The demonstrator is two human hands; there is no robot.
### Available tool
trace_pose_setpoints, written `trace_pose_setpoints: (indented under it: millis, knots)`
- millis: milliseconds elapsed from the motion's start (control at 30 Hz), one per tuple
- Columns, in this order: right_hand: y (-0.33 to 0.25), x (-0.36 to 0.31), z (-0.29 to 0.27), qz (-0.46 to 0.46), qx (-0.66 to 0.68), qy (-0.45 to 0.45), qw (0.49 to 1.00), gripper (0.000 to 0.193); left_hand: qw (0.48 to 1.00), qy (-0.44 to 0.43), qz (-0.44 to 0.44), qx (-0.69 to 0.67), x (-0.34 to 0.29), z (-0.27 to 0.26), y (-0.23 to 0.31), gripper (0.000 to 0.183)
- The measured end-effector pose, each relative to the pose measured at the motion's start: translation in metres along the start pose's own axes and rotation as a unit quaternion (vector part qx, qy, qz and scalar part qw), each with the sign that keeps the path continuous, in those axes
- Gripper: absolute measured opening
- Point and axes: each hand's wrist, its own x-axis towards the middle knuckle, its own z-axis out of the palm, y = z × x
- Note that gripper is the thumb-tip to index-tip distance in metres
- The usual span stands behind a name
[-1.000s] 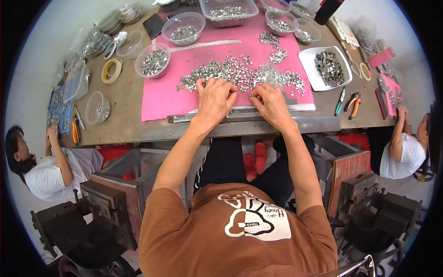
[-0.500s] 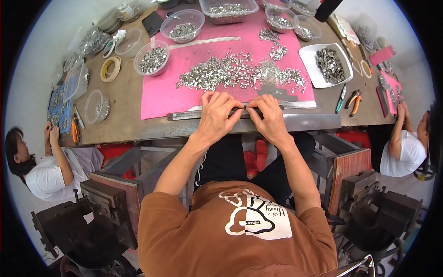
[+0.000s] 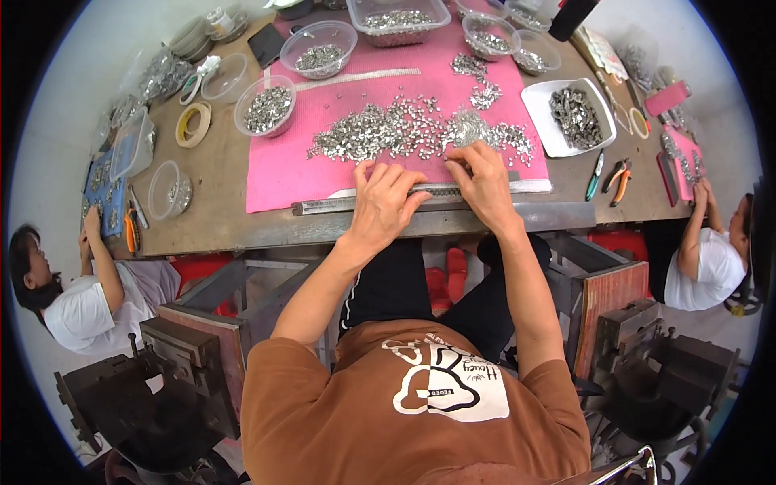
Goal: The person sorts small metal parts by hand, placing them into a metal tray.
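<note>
My left hand point(image 3: 383, 200) is closed at the table's front edge, thumb and fingers pressed on a dark segmented strip point(image 3: 440, 191). This strip lies along a metal ruler point(image 3: 323, 206), and part of it is hidden under my fingers. My right hand point(image 3: 487, 187) is above the strip's right part, its thumb and fingertips drawn together by the near side of a pile of thin metal pins point(image 3: 469, 128). Whatever is between those fingertips is too small to make out. Left of the pins spreads a heap of small shiny metal pieces point(image 3: 372, 131) on a pink mat point(image 3: 275, 174).
Clear tubs of metal pieces point(image 3: 267, 128) stand behind and left. A white tray point(image 3: 531, 101) of dark metal parts is at right, near green-handled pliers point(image 3: 595, 178) and orange-handled cutters point(image 3: 623, 184). A tape roll point(image 3: 183, 133) lies left. Co-workers sit at both sides.
My right hand has left the strip and moved forward to the edge of the pin pile, uncovering part of the strip. My left hand stays almost in place.
</note>
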Motion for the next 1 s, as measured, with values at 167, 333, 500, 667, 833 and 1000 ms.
trace_pose_setpoints:
  millis: [167,333,500,667,833,1000]
  knots:
    - [0.007,0.006,0.011,-0.034,-0.046,0.008,0.998,0.012,1.0,-0.006,-0.008,-0.009,0.002,-0.002,-0.004,0.018]
    - [0.006,0.009,0.012,-0.046,-0.077,-0.003,0.996,0.009,0.996,-0.05,0.001,0.068,0.026,0.004,-0.017,0.033]
    - [0.006,0.004,0.007,-0.038,-0.041,0.005,0.998,0.009,0.979,-0.191,0.005,0.067,0.017,-0.013,-0.017,0.034]
    - [0.004,0.004,0.003,-0.03,-0.04,-0.016,0.999,0.009,0.99,-0.138,-0.003,-0.006,0.003,-0.026,-0.02,0.025]
    - [0.0,0.002,-0.001,-0.06,-0.036,-0.005,0.998,0.008,0.996,-0.053,-0.054,-0.051,0.018,-0.017,-0.023,0.012]
    - [-0.022,-0.015,-0.012,-0.039,0.031,-0.05,0.998,0.009,0.999,-0.038,-0.005,0.038,0.025,0.0,-0.027,0.008]
